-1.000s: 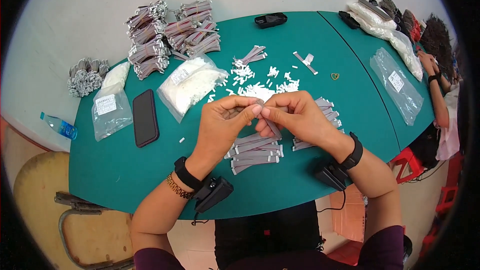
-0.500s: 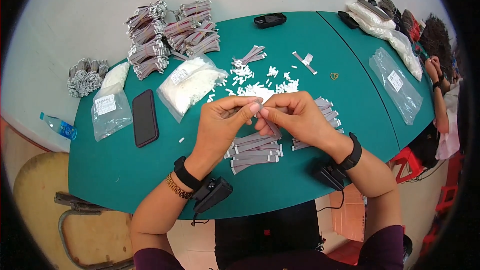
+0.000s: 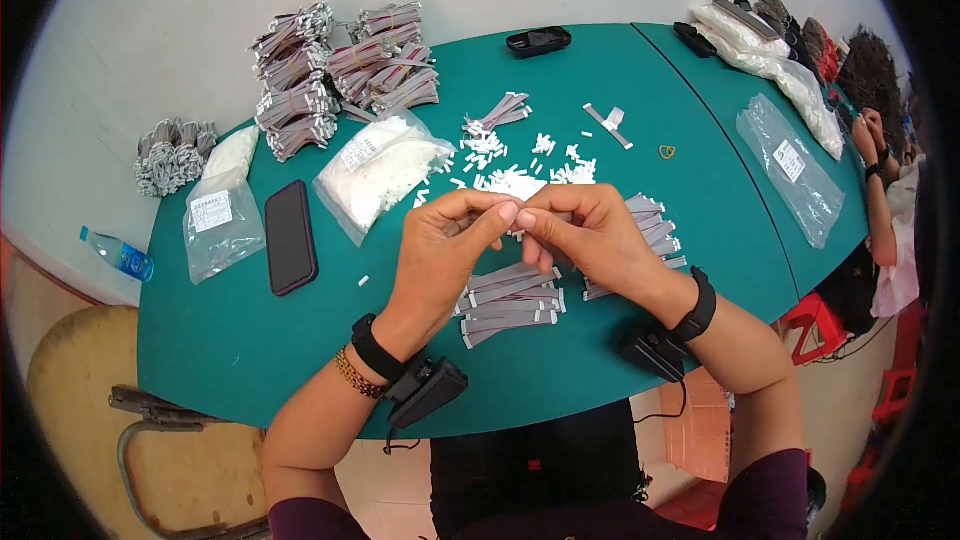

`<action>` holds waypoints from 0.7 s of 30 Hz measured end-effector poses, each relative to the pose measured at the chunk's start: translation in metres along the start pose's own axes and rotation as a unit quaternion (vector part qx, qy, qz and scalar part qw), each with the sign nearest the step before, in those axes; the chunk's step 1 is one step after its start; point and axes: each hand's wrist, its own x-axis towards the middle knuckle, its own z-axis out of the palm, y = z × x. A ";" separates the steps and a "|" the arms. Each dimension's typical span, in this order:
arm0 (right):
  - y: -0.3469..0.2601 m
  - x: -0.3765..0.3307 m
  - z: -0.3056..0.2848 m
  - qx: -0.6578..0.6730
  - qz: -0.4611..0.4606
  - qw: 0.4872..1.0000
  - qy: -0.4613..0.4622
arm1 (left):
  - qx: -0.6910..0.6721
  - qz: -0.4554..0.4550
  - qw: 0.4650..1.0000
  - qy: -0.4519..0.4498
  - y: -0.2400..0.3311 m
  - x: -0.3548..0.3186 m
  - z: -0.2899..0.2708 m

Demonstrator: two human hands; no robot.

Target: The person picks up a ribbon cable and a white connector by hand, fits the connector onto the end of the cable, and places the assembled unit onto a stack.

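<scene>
My left hand (image 3: 445, 240) and my right hand (image 3: 585, 235) meet fingertip to fingertip above the table's middle. Both are closed in a pinch on a small grey ribbon cable, now almost wholly hidden by the fingers. Just beyond them lies a loose heap of small white connector housings (image 3: 515, 183). Below my hands, a spread pile of grey ribbon cables (image 3: 510, 305) with white ends rests on the green table (image 3: 390, 380). Another pile of ribbon cables (image 3: 655, 230) lies partly behind my right hand.
Bundled cables (image 3: 300, 80) are stacked at the back left. A bag of white parts (image 3: 380, 170), a phone (image 3: 290, 237) and a bottle (image 3: 118, 255) are at left. A flat plastic bag (image 3: 790, 170) lies at right, near another person's hand (image 3: 865, 135). Rubber bands (image 3: 667, 152) lie at centre right.
The grey ribbon cable that showed below my right fingers is now hidden behind them. My fingertips have shifted slightly; both hands stay in nearly the same place.
</scene>
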 end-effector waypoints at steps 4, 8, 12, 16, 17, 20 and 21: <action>0.006 0.000 0.000 -0.018 -0.021 0.999 0.022 | -0.012 -0.001 1.000 -0.003 0.001 -0.001 0.002; 0.009 0.001 0.004 -0.006 -0.034 0.999 0.036 | 0.013 0.029 0.999 0.001 -0.001 0.000 0.001; 0.009 0.001 0.005 0.007 -0.031 0.999 0.038 | 0.056 0.074 0.996 0.011 -0.002 0.000 0.001; 0.010 0.002 0.001 0.001 -0.026 0.999 0.029 | 0.075 0.084 0.994 0.009 0.000 0.000 0.001; 0.011 0.002 0.000 -0.008 -0.022 0.999 0.022 | 0.064 0.065 0.996 0.001 0.001 0.000 0.001; 0.012 0.002 -0.001 -0.003 -0.026 0.999 0.024 | 0.053 0.057 0.997 -0.001 -0.001 0.000 0.001; 0.012 0.002 -0.001 0.001 -0.029 0.999 0.025 | 0.043 0.048 0.998 -0.003 -0.001 0.000 0.001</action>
